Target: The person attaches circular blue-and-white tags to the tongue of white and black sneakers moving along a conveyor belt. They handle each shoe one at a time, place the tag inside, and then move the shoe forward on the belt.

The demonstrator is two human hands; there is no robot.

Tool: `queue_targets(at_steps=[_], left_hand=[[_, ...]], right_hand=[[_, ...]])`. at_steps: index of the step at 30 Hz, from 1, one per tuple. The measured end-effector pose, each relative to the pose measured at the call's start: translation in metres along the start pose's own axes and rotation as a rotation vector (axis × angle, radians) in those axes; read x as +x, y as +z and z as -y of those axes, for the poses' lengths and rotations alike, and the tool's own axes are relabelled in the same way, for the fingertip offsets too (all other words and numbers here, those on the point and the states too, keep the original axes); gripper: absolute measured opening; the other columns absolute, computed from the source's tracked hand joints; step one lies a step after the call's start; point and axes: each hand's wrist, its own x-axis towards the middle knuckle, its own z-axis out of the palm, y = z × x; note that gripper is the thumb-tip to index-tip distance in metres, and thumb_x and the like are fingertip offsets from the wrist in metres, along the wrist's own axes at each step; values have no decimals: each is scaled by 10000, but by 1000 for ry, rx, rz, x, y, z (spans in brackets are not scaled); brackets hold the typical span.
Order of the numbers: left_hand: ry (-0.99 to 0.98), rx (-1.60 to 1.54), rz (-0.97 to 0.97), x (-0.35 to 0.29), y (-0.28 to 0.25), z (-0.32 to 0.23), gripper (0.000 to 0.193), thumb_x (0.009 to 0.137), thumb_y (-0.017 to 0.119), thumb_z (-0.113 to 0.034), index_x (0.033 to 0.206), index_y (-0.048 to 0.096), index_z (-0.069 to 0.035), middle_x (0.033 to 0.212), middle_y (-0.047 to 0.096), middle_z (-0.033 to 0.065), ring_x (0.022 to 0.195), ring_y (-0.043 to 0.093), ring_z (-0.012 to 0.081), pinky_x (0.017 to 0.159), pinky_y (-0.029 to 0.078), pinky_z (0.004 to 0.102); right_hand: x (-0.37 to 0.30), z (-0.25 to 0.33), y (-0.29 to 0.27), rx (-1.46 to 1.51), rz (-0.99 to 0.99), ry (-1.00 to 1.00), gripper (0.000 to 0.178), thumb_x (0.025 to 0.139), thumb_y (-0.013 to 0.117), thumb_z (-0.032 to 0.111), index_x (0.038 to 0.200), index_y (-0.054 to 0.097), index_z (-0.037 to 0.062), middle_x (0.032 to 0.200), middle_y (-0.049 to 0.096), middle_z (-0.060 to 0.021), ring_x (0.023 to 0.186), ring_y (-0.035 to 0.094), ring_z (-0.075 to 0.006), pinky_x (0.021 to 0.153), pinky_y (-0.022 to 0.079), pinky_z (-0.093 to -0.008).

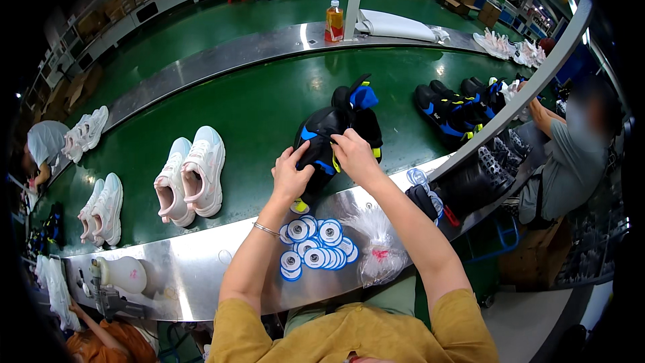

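Note:
My left hand (290,176) and my right hand (355,154) both grip a black shoe (322,136) with blue and yellow trim, lying on the green conveyor belt (255,107) in front of me. A second black and blue shoe (359,104) lies just behind it. Several round white and blue tags (316,245) are spread on the steel ledge (195,262) below my hands, next to a clear plastic bag (379,245).
A pair of white and pink sneakers (191,175) stands to the left, with more white pairs (101,208) farther left. Black shoes (457,107) lie to the right by a seated person (571,154). An orange drink bottle (334,21) stands at the far side.

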Motion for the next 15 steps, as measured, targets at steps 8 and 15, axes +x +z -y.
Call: queue_targets(at_steps=[8, 15], left_hand=[[43, 166, -48, -14, 0, -15, 593, 688, 623, -198, 1251, 528, -36, 1313, 442, 267, 1247, 379, 381, 1043, 264, 477], [29, 60, -99, -19, -1, -17, 785, 646, 668, -130, 1363, 368, -19, 1305, 451, 231, 1240, 387, 370, 1049, 255, 463]], right_hand=[[-4, 14, -5, -136, 179, -171, 339, 787, 566, -28, 1123, 565, -71, 991, 512, -183, 915, 558, -332, 789, 488, -381], [-9, 22, -1, -346, 260, -281, 468, 719, 572, -22, 1183, 534, -64, 1036, 508, -160, 913, 532, -299, 812, 490, -364]])
